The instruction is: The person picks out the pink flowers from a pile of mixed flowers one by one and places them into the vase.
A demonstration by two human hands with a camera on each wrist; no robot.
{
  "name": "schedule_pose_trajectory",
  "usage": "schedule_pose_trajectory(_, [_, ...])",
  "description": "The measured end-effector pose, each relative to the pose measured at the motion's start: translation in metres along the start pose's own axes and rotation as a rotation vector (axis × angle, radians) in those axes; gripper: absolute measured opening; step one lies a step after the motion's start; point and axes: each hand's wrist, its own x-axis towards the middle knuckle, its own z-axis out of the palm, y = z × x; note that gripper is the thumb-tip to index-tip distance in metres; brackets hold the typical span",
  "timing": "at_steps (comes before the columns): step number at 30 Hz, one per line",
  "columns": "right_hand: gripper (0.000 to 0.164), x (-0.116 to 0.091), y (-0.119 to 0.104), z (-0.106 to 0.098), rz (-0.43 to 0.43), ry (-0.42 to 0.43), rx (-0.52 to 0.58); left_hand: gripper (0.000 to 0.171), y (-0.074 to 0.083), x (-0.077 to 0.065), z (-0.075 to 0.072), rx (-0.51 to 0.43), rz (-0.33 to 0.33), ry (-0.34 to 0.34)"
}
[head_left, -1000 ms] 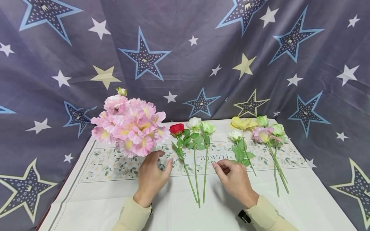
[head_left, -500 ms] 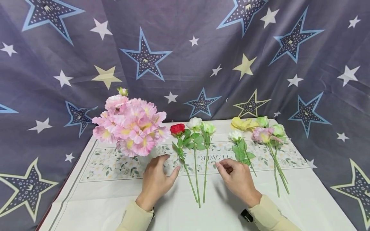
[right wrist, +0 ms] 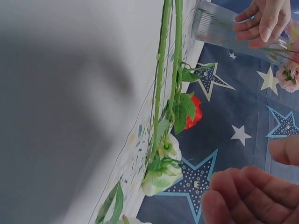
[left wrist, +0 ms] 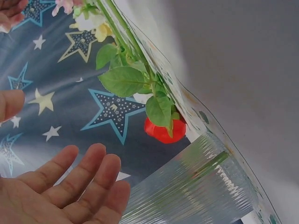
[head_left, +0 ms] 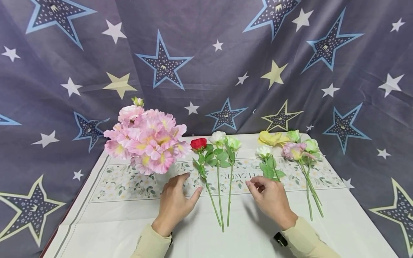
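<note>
My left hand (head_left: 175,202) hovers over the table, fingers spread and thumb apart, holding nothing. Just beyond it stands a clear ribbed vase (left wrist: 187,182) with pink flowers (head_left: 148,138); the hand partly hides the vase in the head view. Between my hands lie a red rose (head_left: 198,144), a white rose (head_left: 217,137) and a pale green rose (head_left: 233,142), stems toward me. My right hand (head_left: 272,200) is raised to the right of these stems, its fingers loosely bent and nothing held. In the right wrist view its fingers (right wrist: 247,196) appear apart from the flowers.
At the right lie a white rose (head_left: 264,151), a yellow flower (head_left: 271,138), a pinkish flower (head_left: 294,150) and green roses (head_left: 311,145). A floral printed band crosses the white tablecloth (head_left: 206,247). Behind hangs a dark star-patterned curtain (head_left: 206,82).
My left hand has shifted right and slightly toward me, away from the vase. My right hand has drifted a little to the right. The flowers lie as before.
</note>
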Motion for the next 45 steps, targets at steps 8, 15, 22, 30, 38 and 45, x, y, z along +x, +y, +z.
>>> schedule_pose_trajectory(8, [0.006, -0.001, 0.008, -0.007, 0.023, -0.010, -0.055, 0.060, -0.001, -0.003, 0.001, 0.006, -0.030, -0.032])
schedule_pose_trajectory(15, [0.007, -0.003, 0.017, -0.012, 0.040, -0.031, -0.084, 0.061, -0.001, -0.005, 0.000, -0.001, -0.041, -0.074])
schedule_pose_trajectory(22, [0.012, 0.000, 0.027, -0.019, 0.059, -0.027, -0.111, 0.063, -0.003, -0.008, 0.001, -0.005, -0.030, -0.116])
schedule_pose_trajectory(30, [0.011, 0.004, 0.042, -0.027, 0.062, -0.031, -0.154, 0.065, -0.004, -0.012, 0.005, 0.016, 0.009, -0.088])
schedule_pose_trajectory(38, [0.017, 0.006, 0.060, -0.041, 0.113, -0.061, -0.221, 0.065, -0.004, -0.009, 0.000, 0.014, 0.005, -0.089])
schedule_pose_trajectory(45, [0.023, 0.010, 0.073, -0.054, 0.219, -0.149, -0.267, 0.064, -0.004, -0.009, -0.002, 0.013, -0.009, -0.104])
